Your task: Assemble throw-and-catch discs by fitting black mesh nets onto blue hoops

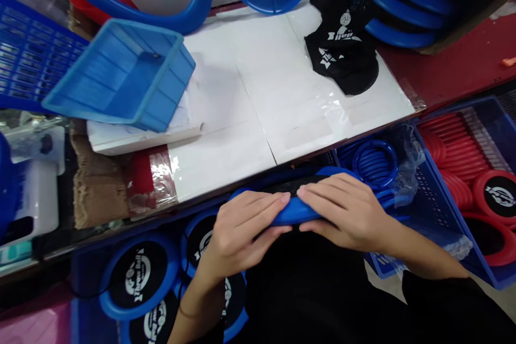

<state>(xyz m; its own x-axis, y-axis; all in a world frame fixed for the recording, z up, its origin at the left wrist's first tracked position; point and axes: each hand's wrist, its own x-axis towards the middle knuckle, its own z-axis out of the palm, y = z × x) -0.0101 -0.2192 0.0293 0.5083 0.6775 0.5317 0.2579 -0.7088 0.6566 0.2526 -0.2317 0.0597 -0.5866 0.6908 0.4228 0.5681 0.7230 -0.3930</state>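
Observation:
Both my hands grip a blue ring with black mesh [296, 209] held edge-on just below the table's front edge. My left hand [237, 231] wraps its fingers over the ring's near rim from the left. My right hand [342, 209] closes over the same rim from the right, and the fingertips of the two hands almost meet. A pile of black printed mesh cloths [342, 48] lies on the white-covered table [250, 91] at the far right, away from both hands.
A tilted blue basket [121, 75] sits at the table's left. Large blue rings [403, 5] are stacked at the back right. Finished blue discs with mesh [139, 277] lie below left. A crate on the right holds red rings [455, 156] and small blue rings [374, 164].

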